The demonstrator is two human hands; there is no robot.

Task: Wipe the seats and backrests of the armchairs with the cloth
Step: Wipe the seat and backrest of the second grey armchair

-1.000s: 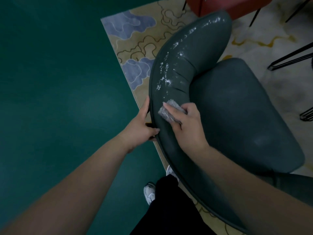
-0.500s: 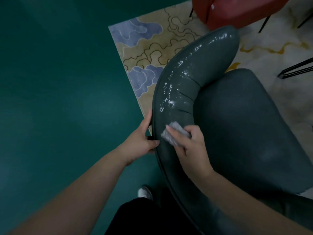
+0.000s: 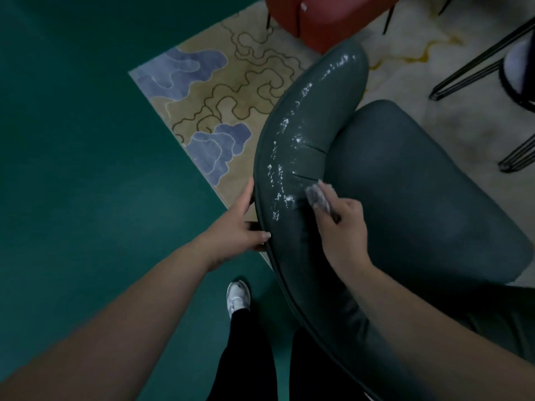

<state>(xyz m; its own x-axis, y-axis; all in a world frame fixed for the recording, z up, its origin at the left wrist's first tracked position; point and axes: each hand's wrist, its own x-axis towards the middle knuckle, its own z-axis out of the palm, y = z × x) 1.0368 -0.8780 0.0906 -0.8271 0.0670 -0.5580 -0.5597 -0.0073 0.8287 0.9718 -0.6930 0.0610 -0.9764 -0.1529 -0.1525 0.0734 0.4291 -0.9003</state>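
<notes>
Your right hand (image 3: 344, 224) pinches the cloth (image 3: 318, 198) against the inner face of the dark green armchair's backrest (image 3: 298, 134), at frame centre. Your left hand (image 3: 240, 227) grips the backrest's outer edge. Brace there and wipe along the curve through the white residue (image 3: 282, 180).

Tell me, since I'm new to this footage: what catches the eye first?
The dark green armchair fills the right, its curved backrest flecked with shiny white patches. The right hand presses a grey cloth on its inner side while the left hand grips its outer edge. A red chair stands beyond.
</notes>
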